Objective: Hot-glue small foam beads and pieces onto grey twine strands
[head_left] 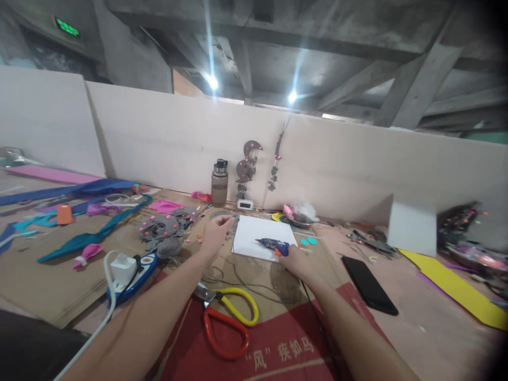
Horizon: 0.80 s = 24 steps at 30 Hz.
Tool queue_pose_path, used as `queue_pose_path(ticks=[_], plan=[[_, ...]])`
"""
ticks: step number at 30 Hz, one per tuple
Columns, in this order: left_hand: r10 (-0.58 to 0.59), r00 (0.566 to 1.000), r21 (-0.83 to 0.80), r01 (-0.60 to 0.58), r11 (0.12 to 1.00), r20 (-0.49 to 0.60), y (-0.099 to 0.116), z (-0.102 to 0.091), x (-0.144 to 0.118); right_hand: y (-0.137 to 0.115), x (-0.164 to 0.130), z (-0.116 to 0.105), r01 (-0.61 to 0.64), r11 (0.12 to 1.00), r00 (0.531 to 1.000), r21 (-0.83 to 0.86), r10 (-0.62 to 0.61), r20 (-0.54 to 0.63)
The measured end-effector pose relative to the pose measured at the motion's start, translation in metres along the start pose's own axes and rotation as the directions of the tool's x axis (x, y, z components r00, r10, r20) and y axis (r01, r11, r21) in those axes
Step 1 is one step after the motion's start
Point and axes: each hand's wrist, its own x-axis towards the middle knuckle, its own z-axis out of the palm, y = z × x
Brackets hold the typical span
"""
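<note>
My right hand is wrapped round a blue glue gun with an orange trigger. Its dark nozzle points left over a white sheet. At the sheet's left edge my left hand is closed in a pinch; what lies between its fingertips is too small to make out. Two turquoise felt-like pieces lie just right of the sheet. Below the sheet, grey yarn trails over the cardboard. Scissors with one red and one yellow handle rest nearest me, between my forearms.
A blue power strip with a white plug sits left of my left forearm. Grey cut pieces with pink dots are heaped behind it. A bottle stands against the white partition. A black phone lies at right.
</note>
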Motion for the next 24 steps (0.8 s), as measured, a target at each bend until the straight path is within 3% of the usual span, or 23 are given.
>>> queue_pose_path(ticks=[8,12,14,17,24], plan=[[-0.051,0.997,-0.099,0.056,0.994,0.052,-0.003,0.004,-0.006,-0.025,-0.005,0.005,0.095,0.938,0.994,0.332,-0.072,-0.083],[-0.083,0.994,-0.135,0.091,0.987,0.064,-0.008,0.004,-0.004,-0.047,-0.023,0.004,0.204,0.719,0.978,0.664,-0.172,-0.114],[-0.085,0.994,-0.152,0.094,0.984,0.066,-0.01,0.004,-0.004,-0.055,-0.031,0.002,0.245,0.693,0.966,0.678,-0.231,-0.113],[-0.092,0.993,-0.154,0.103,0.983,0.08,-0.013,0.005,-0.004,-0.059,-0.037,0.001,0.297,0.726,0.95,0.62,-0.289,-0.116],[-0.12,0.985,-0.138,0.137,0.981,0.125,-0.02,0.007,-0.001,-0.057,-0.038,0.005,0.318,0.82,0.948,0.475,-0.284,-0.144]])
